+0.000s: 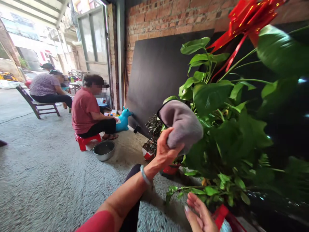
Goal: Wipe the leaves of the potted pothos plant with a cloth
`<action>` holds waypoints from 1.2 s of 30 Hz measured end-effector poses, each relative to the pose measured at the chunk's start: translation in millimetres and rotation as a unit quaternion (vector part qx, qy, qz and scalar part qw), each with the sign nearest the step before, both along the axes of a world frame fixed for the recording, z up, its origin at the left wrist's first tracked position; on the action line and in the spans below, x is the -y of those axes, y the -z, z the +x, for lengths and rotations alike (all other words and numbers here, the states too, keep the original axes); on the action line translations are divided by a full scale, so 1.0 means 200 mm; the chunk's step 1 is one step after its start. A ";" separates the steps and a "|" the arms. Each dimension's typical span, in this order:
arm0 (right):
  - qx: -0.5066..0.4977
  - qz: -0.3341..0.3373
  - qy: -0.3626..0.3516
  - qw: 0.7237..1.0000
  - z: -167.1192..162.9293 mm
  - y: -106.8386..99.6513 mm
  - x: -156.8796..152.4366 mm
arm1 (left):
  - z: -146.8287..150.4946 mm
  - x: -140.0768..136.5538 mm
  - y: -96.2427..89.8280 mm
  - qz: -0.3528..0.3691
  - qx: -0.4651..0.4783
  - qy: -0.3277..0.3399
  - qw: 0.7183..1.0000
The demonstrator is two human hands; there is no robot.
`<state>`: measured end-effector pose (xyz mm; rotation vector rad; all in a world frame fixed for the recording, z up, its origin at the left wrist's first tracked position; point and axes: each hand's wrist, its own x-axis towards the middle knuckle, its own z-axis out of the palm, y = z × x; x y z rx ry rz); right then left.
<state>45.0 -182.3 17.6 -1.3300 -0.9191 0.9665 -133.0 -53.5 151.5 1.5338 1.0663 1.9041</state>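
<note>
A folded grey cloth point(184, 124) with a dark edge is gripped in my left hand point(166, 146), raised in front of a large leafy potted plant point(212, 100). The fingers wrap round the cloth from below and the left side. Lower down, my right hand point(201, 214) is held with its fingers stretched out and the thumb apart, nothing in it. It is near the low green leaves point(212, 190) and a red item point(220, 212) at the bottom edge, whose kind I cannot make out.
A person in a red shirt point(84, 111) sits on a red stool point(83, 141) beside a metal basin point(104, 150). Behind them another person sits on a wooden chair point(36, 103). Small potted plants point(149, 146), a blue animal toy point(123, 120) and a dark board point(159, 74) stand ahead.
</note>
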 end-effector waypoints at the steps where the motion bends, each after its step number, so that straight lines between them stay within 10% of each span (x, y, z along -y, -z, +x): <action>1: -0.025 -0.013 0.003 1.000 0.01 -0.01 -0.03 | 0.03 -0.03 0.00 0.006 -0.060 0.019 0.998; 4: -0.118 -0.074 0.019 0.990 0.07 -0.02 -0.12 | 0.07 -0.07 0.13 -0.080 -0.165 0.068 0.981; 10: -0.194 -0.083 0.144 0.967 0.23 0.08 -0.40 | -0.06 0.03 0.36 -0.259 -0.006 0.118 0.959; 18: -0.237 -0.061 0.069 0.967 0.25 0.07 -0.78 | -0.19 0.14 0.17 -0.207 0.032 0.142 0.967; 30: -0.363 0.009 0.033 0.931 0.16 -0.01 -0.76 | 0.08 -0.01 -0.20 0.045 -0.045 0.063 0.996; 36: -0.351 0.010 0.043 0.935 0.16 0.03 -0.74 | 0.18 -0.06 0.15 -0.256 0.017 0.206 0.944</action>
